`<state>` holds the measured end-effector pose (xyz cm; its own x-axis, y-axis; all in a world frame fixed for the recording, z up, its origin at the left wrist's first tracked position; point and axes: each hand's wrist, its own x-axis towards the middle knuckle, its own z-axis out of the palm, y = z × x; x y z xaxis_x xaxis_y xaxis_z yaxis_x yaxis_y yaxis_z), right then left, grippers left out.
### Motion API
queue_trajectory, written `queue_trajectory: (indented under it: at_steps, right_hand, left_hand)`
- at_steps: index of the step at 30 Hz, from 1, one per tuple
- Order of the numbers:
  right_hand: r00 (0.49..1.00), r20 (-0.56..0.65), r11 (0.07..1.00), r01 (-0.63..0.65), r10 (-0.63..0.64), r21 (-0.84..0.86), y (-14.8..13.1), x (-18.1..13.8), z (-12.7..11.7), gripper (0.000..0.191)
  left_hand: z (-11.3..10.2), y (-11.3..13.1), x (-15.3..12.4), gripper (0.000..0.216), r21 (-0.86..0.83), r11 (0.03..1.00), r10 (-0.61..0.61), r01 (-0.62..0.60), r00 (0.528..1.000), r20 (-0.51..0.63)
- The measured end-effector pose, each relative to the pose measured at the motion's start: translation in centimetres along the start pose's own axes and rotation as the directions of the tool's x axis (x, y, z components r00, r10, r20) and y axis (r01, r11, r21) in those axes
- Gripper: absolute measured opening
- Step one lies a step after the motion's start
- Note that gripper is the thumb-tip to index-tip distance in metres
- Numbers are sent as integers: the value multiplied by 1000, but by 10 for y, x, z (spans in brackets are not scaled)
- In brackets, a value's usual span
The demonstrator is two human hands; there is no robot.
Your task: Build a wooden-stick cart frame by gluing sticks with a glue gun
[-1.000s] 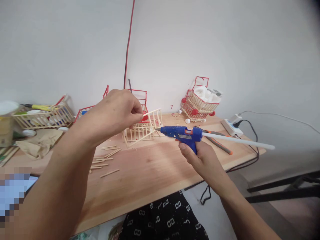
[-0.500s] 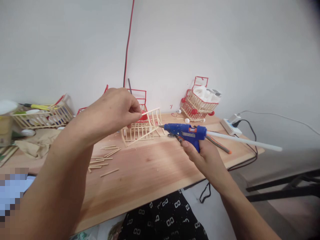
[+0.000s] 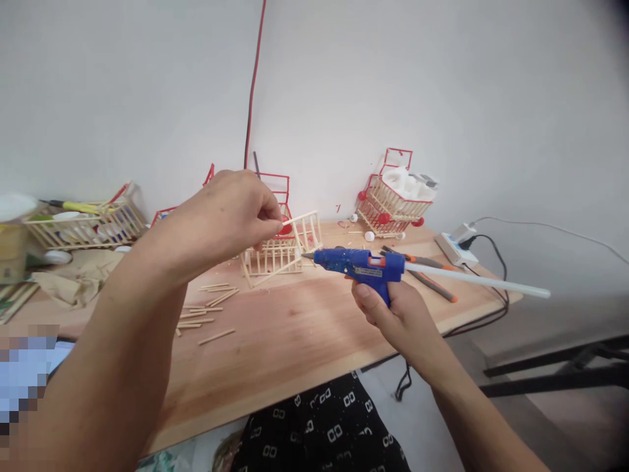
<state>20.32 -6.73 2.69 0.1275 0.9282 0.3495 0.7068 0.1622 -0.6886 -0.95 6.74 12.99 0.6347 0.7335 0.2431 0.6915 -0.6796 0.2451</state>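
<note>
Across the wooden table (image 3: 285,367), my left arm reaches from the near left toward the middle; the left hand (image 3: 240,206) is arched, wrist bent, back upward, with thumb and forefinger pinched on the corner of a stick frame. From the near right my right hand (image 3: 400,314) angles left and away, its grip wrapped around the handle of a blue glue gun (image 3: 339,261), thumb on the near side; I can't make out the trigger finger. I read the gun's long axis as running left to right, almost level, nozzle pointing left. Held above the middle of the table, the stick frame (image 3: 301,218) has its top bar slanting from the pinch toward the far right. The nozzle sits right at its bars; I cannot tell whether they touch. A white glue stick (image 3: 476,278) juts rightward from the gun's back, dipping slightly.
</note>
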Motion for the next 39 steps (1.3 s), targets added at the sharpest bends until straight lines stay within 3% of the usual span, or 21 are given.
queue_trajectory:
  at_steps: [32,35,39]
  right_hand:
    - [998,-54,993,5,-12,-119,1,3,-4,39]
    - [996,-86,997,-10,3,-76,2,-1,-7,36]
    - [970,-233,987,-33,70,160,-2,-1,-12,37]
  left_hand:
    - [-1,-4,-1,24,29,999,16,-16,1000,11]
    - [-1,-4,-1,23,27,1000,9,-10,1000,19]
    - [0,0,-1,24,22,1000,1,-1,999,33]
